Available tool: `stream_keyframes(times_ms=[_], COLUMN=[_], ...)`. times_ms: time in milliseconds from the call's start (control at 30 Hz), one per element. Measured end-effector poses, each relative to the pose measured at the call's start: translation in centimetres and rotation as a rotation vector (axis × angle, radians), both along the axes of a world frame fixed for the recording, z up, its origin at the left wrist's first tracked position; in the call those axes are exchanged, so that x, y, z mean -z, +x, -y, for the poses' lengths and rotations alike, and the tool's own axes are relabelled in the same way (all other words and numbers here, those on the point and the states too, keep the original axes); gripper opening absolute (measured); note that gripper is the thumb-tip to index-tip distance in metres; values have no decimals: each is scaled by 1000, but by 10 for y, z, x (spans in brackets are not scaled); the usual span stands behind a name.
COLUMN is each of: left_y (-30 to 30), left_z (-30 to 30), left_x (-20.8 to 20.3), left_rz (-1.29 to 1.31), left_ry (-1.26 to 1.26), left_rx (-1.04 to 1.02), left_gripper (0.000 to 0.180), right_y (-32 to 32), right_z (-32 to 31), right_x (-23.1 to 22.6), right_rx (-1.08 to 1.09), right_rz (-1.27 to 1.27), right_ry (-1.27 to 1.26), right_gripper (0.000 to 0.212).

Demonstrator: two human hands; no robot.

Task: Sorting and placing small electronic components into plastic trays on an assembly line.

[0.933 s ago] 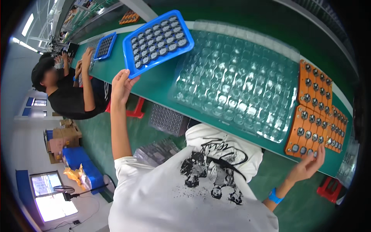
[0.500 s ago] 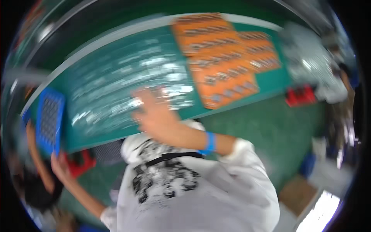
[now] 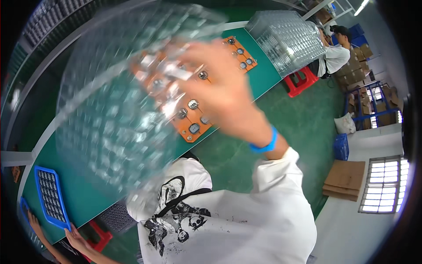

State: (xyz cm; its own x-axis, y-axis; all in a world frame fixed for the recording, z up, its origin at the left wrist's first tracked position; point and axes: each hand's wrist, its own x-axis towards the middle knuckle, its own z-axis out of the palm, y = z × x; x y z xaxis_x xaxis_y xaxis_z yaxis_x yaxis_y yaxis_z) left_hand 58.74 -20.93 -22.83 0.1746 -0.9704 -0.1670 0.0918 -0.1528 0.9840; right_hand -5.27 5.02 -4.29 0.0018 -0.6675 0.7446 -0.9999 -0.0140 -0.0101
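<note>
My right hand (image 3: 215, 83), with a blue wristband, is raised over the table and blurred by motion. Its fingers are closed on the edge of a large clear plastic blister tray (image 3: 118, 127), which hangs tilted to the left, also smeared. Behind the hand and partly covered lie orange boards (image 3: 200, 121) carrying round silvery parts. At the lower left, my left hand (image 3: 77, 240) grips the near corner of a blue-framed tray (image 3: 53, 198) with rows of dark pieces. The exact placing of its fingers is small to see.
A co-worker's hand (image 3: 34, 222) touches another blue frame at the far left. Stacked clear trays (image 3: 285, 44) stand at the table's right end, above a red stool (image 3: 301, 81). Another person (image 3: 338, 55) works beyond them. Flat cardboard (image 3: 345, 178) leans by the wall.
The clear blister tray, flat on the green table before, is now lifted in my right hand, over part of the orange boards. The view has turned, showing more of the room at right.
</note>
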Motion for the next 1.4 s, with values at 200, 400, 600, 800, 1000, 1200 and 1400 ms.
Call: stream_keyframes(times_ms=[200,400,600,800,1000,1200,1400], left_y=[5,24,16,19,27,39,39], left_z=[7,20,10,17,14,16,6], left_x=[1,18,4,10,10,14,9], left_rz=[20,9,40,48,59,43,51], left_ry=[-8,0,8,32,15,13,16], left_rx=[31,96,67,113,97,153,133], left_gripper=[38,41,42,43,43,37,37], right_y=[-123,-278,-246,-327,-354,-325,-349], right_z=[-110,-240,-168,-212,-215,-182,-203], right_x=[-48,-49,58,70,62,72,65], right_rx=[462,867,1039,1229,1338,1211,1177], right_rz=[-208,-386,-233,-181,-83,-86,79], right_ry=[-54,44,219,158,220,308,449], right_gripper=[37,40,48,42,36,34,39])
